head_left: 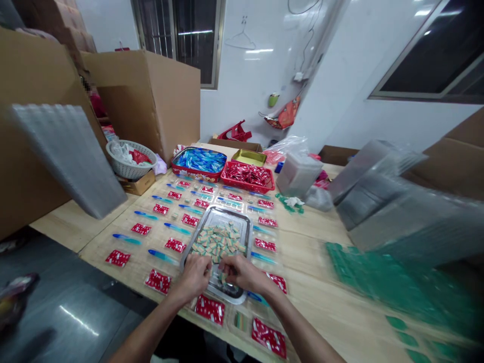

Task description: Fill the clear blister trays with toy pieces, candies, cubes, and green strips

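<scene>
Left hand [196, 275] and right hand [242, 273] are over the near end of a metal tray [250, 234], fingers curled nearly closed; whether either pinches a piece, I cannot tell. Small blocks [219, 238] lie heaped in it at twelve o'clock, just beyond the fingers. Farther off, a tub [198, 175] toward half past eleven holds blue pens [200, 160]; at half past twelve, a red basket [247, 186] holds red packets [247, 174].

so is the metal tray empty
No, a pile of small blocks lies in the metal tray, with the left hand and right hand at its near end.
</scene>
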The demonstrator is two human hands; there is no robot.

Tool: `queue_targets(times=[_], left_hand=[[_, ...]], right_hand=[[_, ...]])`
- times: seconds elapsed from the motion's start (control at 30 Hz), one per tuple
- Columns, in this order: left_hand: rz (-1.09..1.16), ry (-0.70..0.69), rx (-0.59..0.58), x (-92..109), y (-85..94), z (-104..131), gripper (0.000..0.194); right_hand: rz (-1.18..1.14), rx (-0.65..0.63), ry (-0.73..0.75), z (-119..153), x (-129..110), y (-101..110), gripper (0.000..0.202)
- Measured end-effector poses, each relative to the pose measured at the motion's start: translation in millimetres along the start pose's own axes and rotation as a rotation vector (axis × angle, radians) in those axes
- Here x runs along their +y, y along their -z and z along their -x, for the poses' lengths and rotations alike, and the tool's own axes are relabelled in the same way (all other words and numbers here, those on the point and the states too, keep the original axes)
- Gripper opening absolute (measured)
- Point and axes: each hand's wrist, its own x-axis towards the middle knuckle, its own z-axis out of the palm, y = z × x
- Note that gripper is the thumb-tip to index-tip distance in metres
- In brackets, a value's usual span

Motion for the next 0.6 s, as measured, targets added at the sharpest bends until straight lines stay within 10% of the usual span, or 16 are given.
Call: queue_targets(times=[0.6], left_hand=[[0.16, -0.101, 0.078, 0, -8.0, -2, 0.02]], right_hand=[[0.195, 0.279, 0.074, 4, -5, -32, 0.024]])
